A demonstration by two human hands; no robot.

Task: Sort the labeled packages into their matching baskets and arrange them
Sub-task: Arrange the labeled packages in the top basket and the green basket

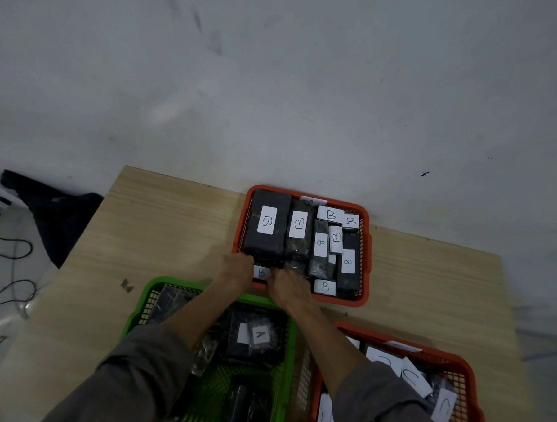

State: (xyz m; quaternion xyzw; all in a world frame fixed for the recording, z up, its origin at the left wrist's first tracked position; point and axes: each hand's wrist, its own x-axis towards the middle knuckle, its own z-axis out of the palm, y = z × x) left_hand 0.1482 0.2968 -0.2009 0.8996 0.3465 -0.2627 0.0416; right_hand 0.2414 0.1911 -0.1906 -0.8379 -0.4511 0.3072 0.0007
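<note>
An orange basket [367,244] at the table's far side holds several black packages with white "B" labels; the largest package [266,224] lies at its left. Both hands reach into its near left corner. My left hand [237,268] grips the near end of a small B-labelled package [261,272], and my right hand [288,284] presses on the same package from the right. A green basket [287,356] under my forearms holds black packages, one labelled "A" [257,335]. A second orange basket [465,375] at the near right holds packages labelled "C" [412,377].
The baskets stand on a light wooden table [140,236] set against a grey wall. Dark cloth [54,212] and loose cables [6,261] lie on the floor left of the table. Bare tabletop shows left of the green basket and right of the far orange basket.
</note>
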